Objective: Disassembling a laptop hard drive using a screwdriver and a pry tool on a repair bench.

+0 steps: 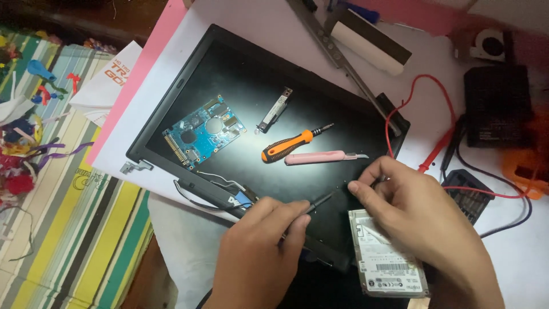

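Observation:
My left hand [263, 252] grips a thin black screwdriver [320, 201] whose tip points right toward my right hand [412, 212]. The fingertips of my right hand pinch together just above a silver hard drive [383, 263] lying at the lower edge of a black laptop lid panel [251, 74]; whether they hold a tiny screw is not visible. On the panel lie a blue circuit board [204, 133], a small metal bracket [274, 110], an orange-and-black screwdriver [291, 144] and a pink utility knife [320, 157].
Red and black probe leads [443, 137] run at the right beside a black box [497, 106] and an orange device [526, 166]. A metal hinge strip [337, 54] lies at the top. White and pink sheets lie under the panel, striped cloth [63, 229] at left.

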